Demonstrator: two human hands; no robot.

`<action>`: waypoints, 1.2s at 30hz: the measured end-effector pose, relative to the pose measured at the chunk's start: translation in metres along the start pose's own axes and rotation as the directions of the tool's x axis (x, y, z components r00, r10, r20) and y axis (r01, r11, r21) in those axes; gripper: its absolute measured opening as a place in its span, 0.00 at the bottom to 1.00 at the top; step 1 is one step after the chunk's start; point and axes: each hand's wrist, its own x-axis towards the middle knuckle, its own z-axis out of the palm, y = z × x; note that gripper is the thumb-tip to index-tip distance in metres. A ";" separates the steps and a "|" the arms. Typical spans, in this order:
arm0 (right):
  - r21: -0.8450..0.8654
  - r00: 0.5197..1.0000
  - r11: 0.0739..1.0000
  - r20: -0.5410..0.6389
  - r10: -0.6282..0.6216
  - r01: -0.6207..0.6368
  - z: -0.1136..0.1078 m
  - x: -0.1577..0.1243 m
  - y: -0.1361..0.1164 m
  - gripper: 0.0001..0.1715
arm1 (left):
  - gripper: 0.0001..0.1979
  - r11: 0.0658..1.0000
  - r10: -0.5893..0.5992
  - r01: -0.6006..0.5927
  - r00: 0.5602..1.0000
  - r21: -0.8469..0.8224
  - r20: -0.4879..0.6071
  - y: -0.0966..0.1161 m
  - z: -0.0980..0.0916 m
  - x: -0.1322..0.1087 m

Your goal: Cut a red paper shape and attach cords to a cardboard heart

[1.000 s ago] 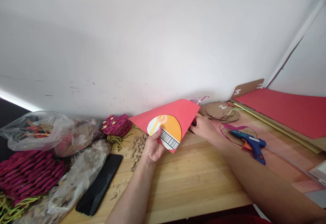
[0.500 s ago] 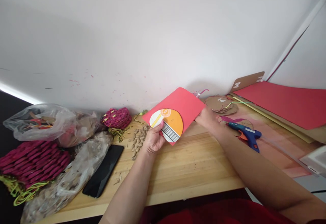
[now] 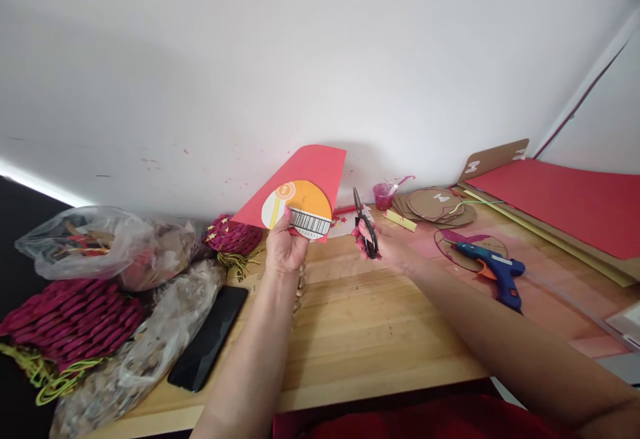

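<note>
My left hand (image 3: 287, 246) pinches a printed cardboard disc (image 3: 313, 198) against a sheet of red paper (image 3: 320, 162), thumb on top. The disc is orange and white with a barcode, and the paper sticks out behind it toward the wall. To the right, my right hand (image 3: 377, 242) is closed around a pair of black-handled scissors (image 3: 369, 234), blades pointing up and away. A gap separates the scissors from the paper. Peanuts (image 3: 300, 286) on the table are partly hidden behind my left forearm.
On the left lie plastic bags (image 3: 75, 239), magenta woven-looking pieces (image 3: 70, 322) and a black phone (image 3: 207, 339). At right are a blue glue gun (image 3: 503, 269), cardboard discs (image 3: 433, 204) and red sheets (image 3: 565, 199). A pink cup (image 3: 383, 196) stands by the wall.
My left hand has shifted left and up with the disc and paper, turning them. My right hand has come out from behind the paper, now showing the scissors.
</note>
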 end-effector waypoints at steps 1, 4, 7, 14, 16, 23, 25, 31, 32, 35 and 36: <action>0.008 1.000 1.000 0.028 -0.011 0.011 0.004 -0.002 0.000 0.33 | 0.20 1.000 0.003 -0.003 1.000 -0.008 -0.001 -0.001 0.002 0.001; -0.016 0.991 0.999 0.125 -0.048 0.051 0.013 -0.007 0.003 0.36 | 0.19 1.000 0.024 -0.024 1.000 -0.016 0.001 -0.004 0.011 0.003; -0.033 0.978 0.994 0.185 -0.098 0.106 0.017 -0.011 0.008 0.36 | 0.20 0.999 0.049 -0.049 0.998 -0.015 0.035 -0.008 0.021 0.002; -0.026 0.973 0.982 0.145 -0.180 0.186 0.026 -0.019 0.008 0.34 | 0.20 0.999 0.037 -0.037 0.998 -0.001 0.047 -0.021 0.025 -0.010; -0.044 0.974 0.980 0.130 -0.187 0.194 0.029 -0.022 0.006 0.34 | 0.20 0.999 0.052 -0.052 0.997 0.010 0.051 -0.024 0.023 -0.013; -0.058 0.977 0.978 0.097 -0.192 0.198 0.031 -0.026 0.007 0.33 | 0.19 0.994 0.098 -0.101 0.992 0.036 0.073 -0.032 0.011 -0.018; -0.079 0.980 0.980 0.096 -0.175 0.182 0.032 -0.027 0.007 0.34 | 0.19 0.995 0.100 -0.101 0.992 0.020 0.077 -0.032 0.008 -0.017; -0.121 0.979 0.975 0.104 -0.176 0.188 0.036 -0.030 0.003 0.34 | 0.19 0.996 0.088 -0.089 0.995 0.022 0.053 -0.028 0.004 -0.015; -0.117 0.978 0.975 0.109 -0.178 0.190 0.036 -0.030 0.004 0.33 | 0.19 0.996 0.088 -0.090 0.995 0.026 0.055 -0.027 0.003 -0.014; -0.075 0.981 0.982 0.107 -0.163 0.171 0.036 -0.029 0.009 0.33 | 0.18 0.995 0.098 -0.099 0.994 0.027 0.057 -0.024 0.002 -0.013; -0.065 0.982 0.984 0.107 -0.158 0.166 0.035 -0.028 0.011 0.32 | 0.18 0.994 0.100 -0.102 0.993 0.026 0.061 -0.024 0.001 -0.012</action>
